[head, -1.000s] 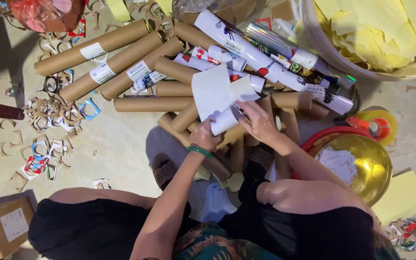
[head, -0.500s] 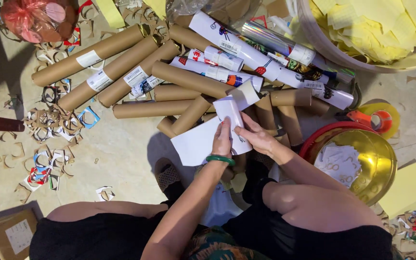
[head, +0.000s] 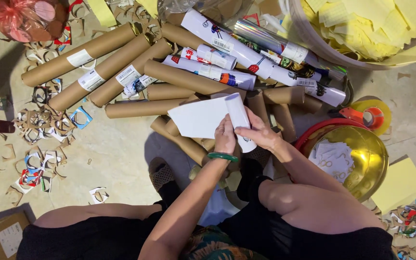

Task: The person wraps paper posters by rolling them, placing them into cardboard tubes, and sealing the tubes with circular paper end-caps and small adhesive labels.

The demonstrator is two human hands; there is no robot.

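We are observing the left hand gripping the white paper sheet at its right edge, fingers closed on it, a green bangle sitting on the wrist. The right hand is wrapping around the white paper roll, clasping it just below its middle. The roll is standing near frame centre, its upper end pointing to 12 o'clock; the loose sheet is spreading from it toward 9 o'clock. Both are hanging over a pile of brown cardboard tubes. At 3 o'clock of the hands a gold bowl is holding paper scraps. A yellow pad is lying at 4 o'clock.
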